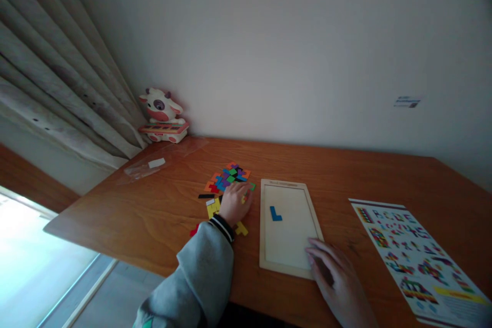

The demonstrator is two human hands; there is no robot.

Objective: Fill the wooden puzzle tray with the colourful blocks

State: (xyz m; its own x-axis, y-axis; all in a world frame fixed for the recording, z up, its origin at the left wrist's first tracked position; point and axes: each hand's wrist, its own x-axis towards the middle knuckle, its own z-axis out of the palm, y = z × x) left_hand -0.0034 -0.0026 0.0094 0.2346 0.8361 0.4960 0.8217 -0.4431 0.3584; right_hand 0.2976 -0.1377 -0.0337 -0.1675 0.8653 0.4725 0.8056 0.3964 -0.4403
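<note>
"Picking among the flat, many-coloured angular pieces [232, 172], left of the shallow pale-wood tray [263, 225]?"

"Seemingly. The left hand [233, 206] covers some; whether its fingers pinch one, I can't tell."

"The right hand [341, 278]?"

"Fingers slightly apart, touching the tray's near right rim."

"And the blue L-shaped piece [274, 216]?"

"Inside the tray, towards its left. Lifting another would call for a fingertip hold on thin edges."
</note>
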